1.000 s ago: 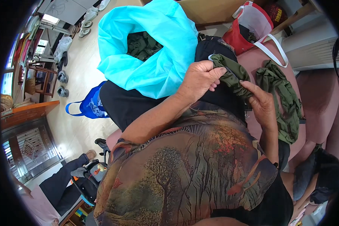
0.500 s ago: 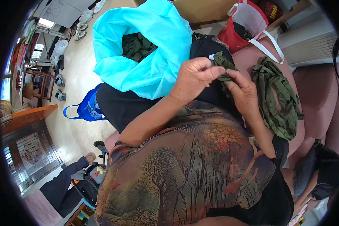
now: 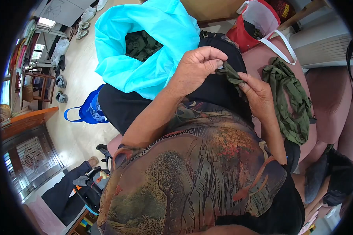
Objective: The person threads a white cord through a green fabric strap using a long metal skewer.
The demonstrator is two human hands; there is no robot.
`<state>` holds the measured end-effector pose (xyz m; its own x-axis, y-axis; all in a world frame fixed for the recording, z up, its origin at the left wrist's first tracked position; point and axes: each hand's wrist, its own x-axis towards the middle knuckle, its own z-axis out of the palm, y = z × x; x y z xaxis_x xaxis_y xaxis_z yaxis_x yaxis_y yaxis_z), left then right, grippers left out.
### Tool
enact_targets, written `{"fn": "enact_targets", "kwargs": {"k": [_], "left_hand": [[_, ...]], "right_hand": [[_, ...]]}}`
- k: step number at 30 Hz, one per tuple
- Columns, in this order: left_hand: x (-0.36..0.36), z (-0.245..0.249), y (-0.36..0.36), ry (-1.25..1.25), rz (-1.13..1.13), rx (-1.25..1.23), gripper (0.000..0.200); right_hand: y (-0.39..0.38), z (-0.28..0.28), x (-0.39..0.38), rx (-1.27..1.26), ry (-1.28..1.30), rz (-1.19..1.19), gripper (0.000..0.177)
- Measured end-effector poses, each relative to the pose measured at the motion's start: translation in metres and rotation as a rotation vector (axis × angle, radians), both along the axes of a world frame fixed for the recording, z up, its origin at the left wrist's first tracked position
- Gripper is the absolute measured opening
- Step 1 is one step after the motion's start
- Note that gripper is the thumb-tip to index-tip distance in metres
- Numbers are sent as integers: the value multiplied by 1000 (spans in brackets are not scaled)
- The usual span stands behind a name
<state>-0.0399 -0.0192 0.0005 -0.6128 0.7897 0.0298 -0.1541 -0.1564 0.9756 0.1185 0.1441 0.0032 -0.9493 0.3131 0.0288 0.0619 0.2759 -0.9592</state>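
A small twisted piece of dark green cloth (image 3: 232,75) is stretched over my lap between my two hands. My left hand (image 3: 196,67) pinches its upper end, where a bit of white shows by the fingertips. Lower down, my right hand (image 3: 257,92) grips the other end between thumb and fingers. On the pink seat to the right lies a looped bundle of similar green cloth (image 3: 289,103). A large turquoise bag (image 3: 172,72) stands open beyond my left forearm, with more dark green cloth pieces (image 3: 141,46) inside.
A red bag with white handles (image 3: 239,39) sits at the far end of the seat. On the floor are a blue bag (image 3: 88,109) and several shoes (image 3: 60,82). One person's legs (image 3: 62,192) show lower left; another person (image 3: 325,180) is at lower right.
My hands have moved slightly apart, the left one up and to the left, the right one a little down and right. The cloth now spans the gap between them.
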Motion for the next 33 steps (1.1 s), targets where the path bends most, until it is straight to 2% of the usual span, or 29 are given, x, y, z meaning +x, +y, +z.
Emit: {"fn": "enact_targets", "kwargs": {"k": [5, 8, 14, 17, 18, 20, 33], "left_hand": [[5, 0, 3, -4, 109, 49, 11], [9, -1, 3, 38, 167, 1, 10], [15, -1, 5, 125, 268, -23, 10], [16, -3, 6, 147, 304, -14, 10], [16, -4, 7, 148, 313, -4, 10], [16, -6, 7, 173, 325, -5, 10], [15, -6, 6, 167, 257, -71, 11]], "right_hand": [[6, 4, 0, 110, 70, 69, 22], [9, 14, 1, 90, -57, 112, 23], [10, 10, 4, 120, -59, 60, 21], [10, 17, 3, 201, -147, 65, 20], [9, 17, 4, 238, -105, 79, 20], [6, 16, 5, 312, -19, 110, 21], [-4, 1, -2, 230, 63, 33, 23]]}}
